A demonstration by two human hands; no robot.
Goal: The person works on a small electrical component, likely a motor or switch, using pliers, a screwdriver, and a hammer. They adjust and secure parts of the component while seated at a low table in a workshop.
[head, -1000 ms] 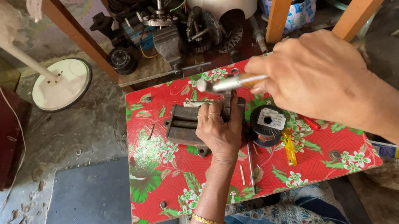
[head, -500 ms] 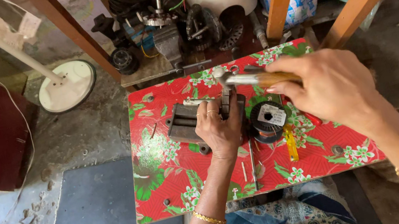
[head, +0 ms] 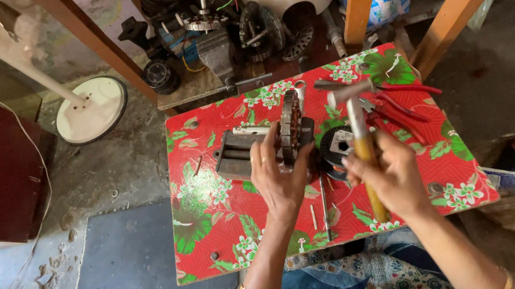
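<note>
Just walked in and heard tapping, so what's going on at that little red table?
A person sits at a small table with a red floral cover. Their left hand holds a round motor stator on edge against a dark metal block. Their right hand grips a hammer by its wooden handle, head raised beside the stator. Red-handled pliers lie at the table's far right.

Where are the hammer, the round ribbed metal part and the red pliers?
hammer (head: 357, 122): head view, on its metal shaft
round ribbed metal part (head: 290, 125): head view, on its ribbed edge
red pliers (head: 404, 102): head view, on a red handle
</note>
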